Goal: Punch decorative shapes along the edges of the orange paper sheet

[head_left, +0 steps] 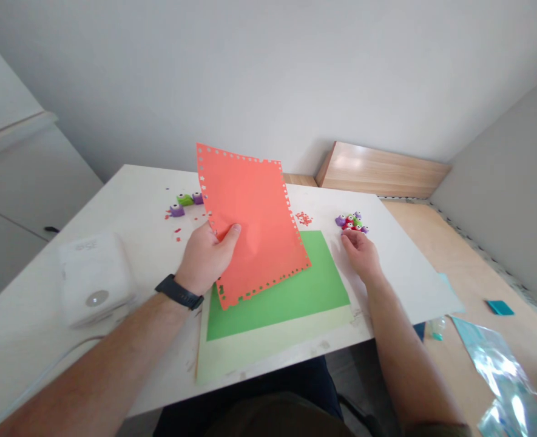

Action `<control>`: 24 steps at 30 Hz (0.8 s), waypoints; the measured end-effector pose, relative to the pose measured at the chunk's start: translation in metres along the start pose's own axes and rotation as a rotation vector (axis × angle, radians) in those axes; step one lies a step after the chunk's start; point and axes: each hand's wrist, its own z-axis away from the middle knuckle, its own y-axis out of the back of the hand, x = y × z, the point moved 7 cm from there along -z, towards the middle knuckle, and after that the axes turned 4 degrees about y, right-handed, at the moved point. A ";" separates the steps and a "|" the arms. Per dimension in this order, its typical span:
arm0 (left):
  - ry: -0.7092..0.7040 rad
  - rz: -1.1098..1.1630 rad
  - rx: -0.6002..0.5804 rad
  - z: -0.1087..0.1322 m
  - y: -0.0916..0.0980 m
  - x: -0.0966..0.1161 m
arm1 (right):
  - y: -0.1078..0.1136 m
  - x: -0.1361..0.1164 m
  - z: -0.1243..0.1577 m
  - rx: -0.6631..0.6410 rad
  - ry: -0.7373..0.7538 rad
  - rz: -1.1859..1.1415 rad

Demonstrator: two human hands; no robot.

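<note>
My left hand (207,258) grips the lower edge of a coral-red paper sheet (254,224) and holds it tilted up off the table. Small square holes are punched along the sheet's edges. Below it lies a green paper sheet (290,297) on a larger pale green sheet (272,349), partly hidden by the red one. My right hand (361,255) rests on the table, its fingertips at a cluster of small craft paper punches (351,223) in purple, red and green. Whether it holds one, I cannot tell.
Several more punches (184,203) and red paper bits stand at the table's far left. A small pile of red cut-outs (303,218) lies mid-table. A white box (95,279) sits left. Iridescent plastic film (500,376) and a teal piece (500,308) lie on a lower wooden surface, right.
</note>
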 end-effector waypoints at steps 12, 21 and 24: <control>0.111 0.130 -0.177 0.008 -0.018 -0.004 | -0.048 -0.188 0.009 -0.220 0.463 -0.074; 0.223 0.102 -0.207 0.011 -0.023 -0.008 | -0.225 -0.347 -0.007 -0.549 0.798 0.127; 0.251 0.088 -0.218 0.012 -0.024 -0.011 | -0.286 -0.352 -0.012 -0.678 0.816 0.407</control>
